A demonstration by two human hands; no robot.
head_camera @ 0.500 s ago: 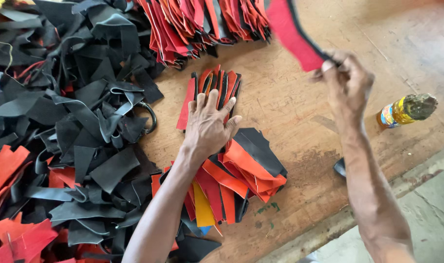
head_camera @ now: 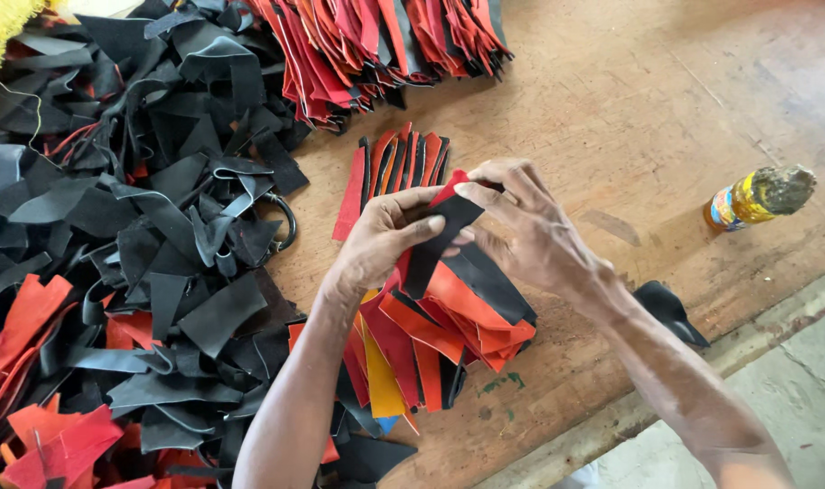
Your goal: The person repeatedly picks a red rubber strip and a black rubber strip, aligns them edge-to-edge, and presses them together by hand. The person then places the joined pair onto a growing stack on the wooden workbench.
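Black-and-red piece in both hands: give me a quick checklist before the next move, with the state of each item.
1. Left hand on the piece: ok, thumb and fingers pinch its left edge.
2. Right hand on the piece: ok, fingertips hold its top end.
3. Piece is a single layer: cannot tell, the red and black faces show together.
4. Piece clear of the fanned stack: cannot tell, its lower end overlaps the stack in the view.
5. Bottle out of the way: ok, it lies on the table apart from both hands.
6. Scrap heap clear of the hands: ok, it lies off to the left.
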